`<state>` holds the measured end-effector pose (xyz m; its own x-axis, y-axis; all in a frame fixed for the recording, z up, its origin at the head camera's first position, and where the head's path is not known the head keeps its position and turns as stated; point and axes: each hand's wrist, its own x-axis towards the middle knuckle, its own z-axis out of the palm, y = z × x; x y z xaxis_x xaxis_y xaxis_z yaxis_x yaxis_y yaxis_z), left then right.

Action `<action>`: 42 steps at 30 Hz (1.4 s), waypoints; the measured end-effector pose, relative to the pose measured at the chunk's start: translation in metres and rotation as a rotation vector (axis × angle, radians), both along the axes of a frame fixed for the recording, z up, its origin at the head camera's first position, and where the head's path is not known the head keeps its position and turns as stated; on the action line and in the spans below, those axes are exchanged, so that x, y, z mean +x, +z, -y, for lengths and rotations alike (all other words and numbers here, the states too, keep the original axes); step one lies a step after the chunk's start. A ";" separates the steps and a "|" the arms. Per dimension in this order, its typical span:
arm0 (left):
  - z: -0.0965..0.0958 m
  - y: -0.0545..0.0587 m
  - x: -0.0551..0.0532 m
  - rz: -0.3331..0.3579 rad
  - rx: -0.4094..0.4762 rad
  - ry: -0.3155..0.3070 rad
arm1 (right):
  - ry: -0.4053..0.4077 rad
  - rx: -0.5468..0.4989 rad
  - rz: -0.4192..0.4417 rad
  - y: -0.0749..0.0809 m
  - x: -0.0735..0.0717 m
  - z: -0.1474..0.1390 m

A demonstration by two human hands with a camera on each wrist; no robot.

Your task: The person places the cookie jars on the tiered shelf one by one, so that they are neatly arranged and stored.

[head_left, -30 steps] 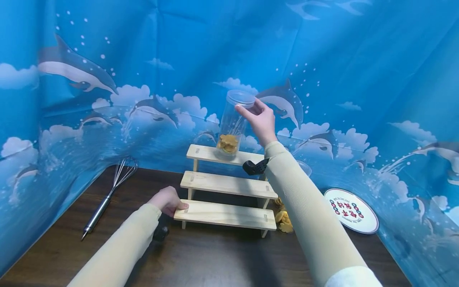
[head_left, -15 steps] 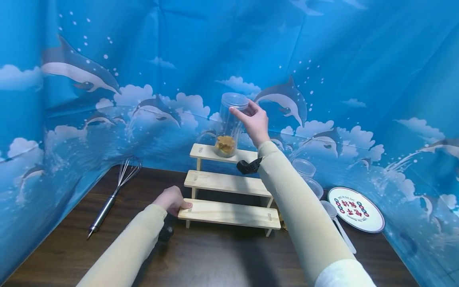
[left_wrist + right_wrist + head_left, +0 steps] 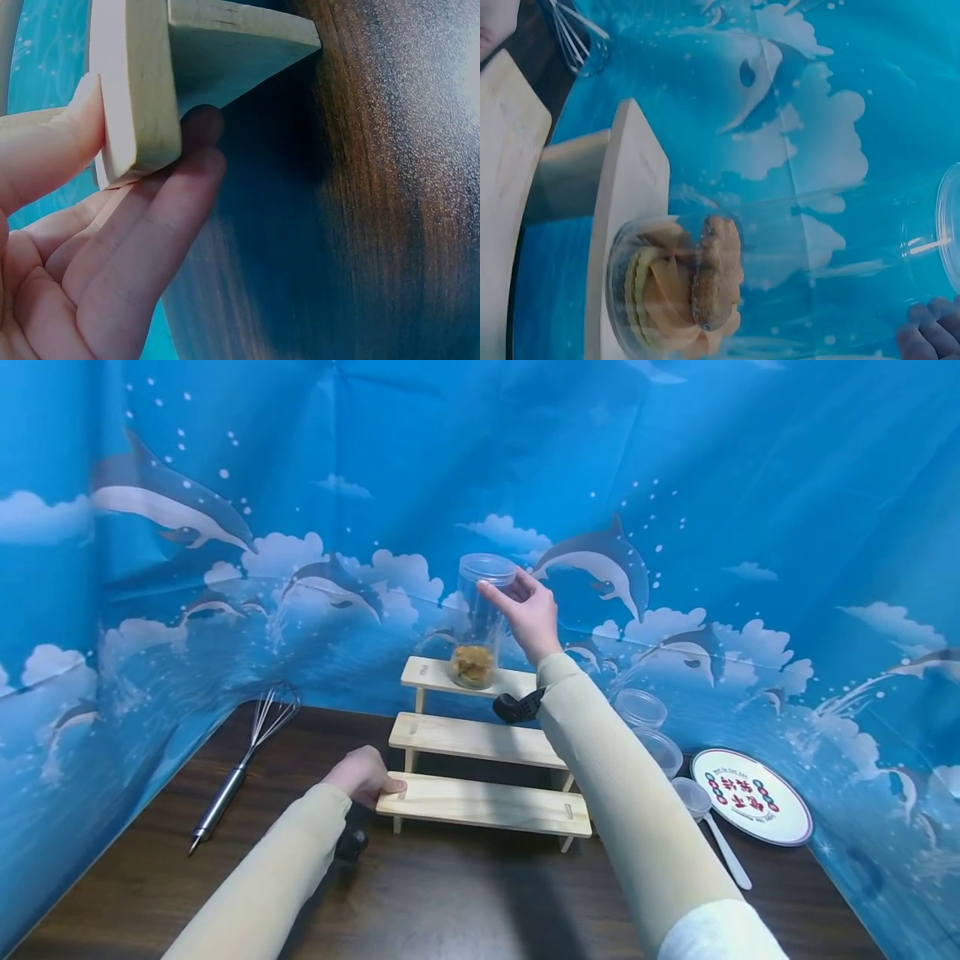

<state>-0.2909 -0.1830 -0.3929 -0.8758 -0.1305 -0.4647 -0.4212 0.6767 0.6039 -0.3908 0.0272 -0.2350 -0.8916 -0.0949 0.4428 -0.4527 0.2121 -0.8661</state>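
Observation:
A clear plastic jar (image 3: 481, 622) with cookies (image 3: 473, 665) in its bottom stands upright on the top board of a three-tier wooden stand (image 3: 472, 739). My right hand (image 3: 531, 614) holds the jar near its rim, thumb in front. In the right wrist view the jar's base meets the board, and the cookies (image 3: 682, 289) lie piled inside. My left hand (image 3: 363, 778) pinches the left end of the lowest board. The left wrist view shows its thumb (image 3: 86, 120) on the upper face of that board (image 3: 131, 82) and fingers underneath.
A whisk (image 3: 240, 768) lies on the dark table at the left. At the right are clear round containers (image 3: 660, 750), a white-handled scoop (image 3: 727, 852) and a white plate (image 3: 752, 797) with red lettering. A blue dolphin cloth (image 3: 375, 460) hangs behind.
The jar has gone from slightly tilted to upright on the top board, its rim moving left with my right hand. My left hand keeps its grip on the stand. The view has shifted slightly.

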 end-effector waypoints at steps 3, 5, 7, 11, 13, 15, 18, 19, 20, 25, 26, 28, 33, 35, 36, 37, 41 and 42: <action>0.000 -0.001 0.002 0.006 0.015 0.004 | 0.003 0.005 -0.010 -0.001 0.001 0.006; 0.001 -0.003 0.003 0.007 0.020 0.009 | 0.001 0.014 -0.011 -0.001 0.002 0.009; 0.001 -0.003 0.003 0.003 0.020 0.008 | -0.003 0.026 -0.006 -0.001 0.002 0.011; 0.000 -0.003 0.004 -0.007 0.021 -0.005 | -0.017 0.076 0.018 0.002 0.006 0.005; -0.001 -0.003 0.004 -0.010 0.024 -0.015 | -0.019 0.095 0.022 0.003 0.008 -0.001; -0.002 -0.003 0.004 -0.015 0.026 -0.022 | -0.020 0.105 0.016 0.005 0.009 -0.009; -0.003 -0.004 0.002 -0.020 0.021 -0.028 | 0.000 0.071 -0.017 0.006 0.012 -0.022; -0.003 -0.004 0.001 -0.021 0.020 -0.028 | 0.006 0.058 -0.030 0.006 0.012 -0.027; -0.003 -0.004 0.001 -0.020 0.022 -0.028 | 0.015 0.043 -0.042 0.006 0.014 -0.032; -0.005 -0.004 0.001 -0.022 0.023 -0.035 | 0.035 -0.004 -0.069 0.003 0.019 -0.060; -0.005 -0.004 0.001 -0.024 0.023 -0.036 | 0.038 -0.002 -0.070 0.002 0.020 -0.066; -0.004 -0.004 0.000 -0.024 0.023 -0.039 | 0.051 0.001 -0.074 0.001 0.022 -0.078; -0.001 -0.003 -0.002 -0.018 0.039 -0.038 | 0.065 0.022 -0.079 -0.002 0.027 -0.111; 0.000 -0.003 -0.003 -0.016 0.042 -0.040 | 0.054 0.038 -0.079 -0.003 0.028 -0.124; 0.001 -0.003 -0.003 -0.015 0.041 -0.043 | 0.046 0.048 -0.076 -0.003 0.029 -0.131; 0.001 -0.002 -0.003 -0.013 0.041 -0.041 | 0.038 0.056 -0.072 -0.003 0.030 -0.138; 0.001 -0.001 -0.001 -0.011 0.042 -0.046 | 0.006 0.095 -0.051 -0.004 0.034 -0.164; 0.001 -0.001 -0.001 -0.011 0.041 -0.050 | -0.010 0.107 -0.043 -0.005 0.035 -0.170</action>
<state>-0.2918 -0.1840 -0.3940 -0.8859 -0.0671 -0.4590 -0.3804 0.6714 0.6360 -0.3563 0.1972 -0.2396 -0.8729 -0.1347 0.4688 -0.4867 0.3067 -0.8180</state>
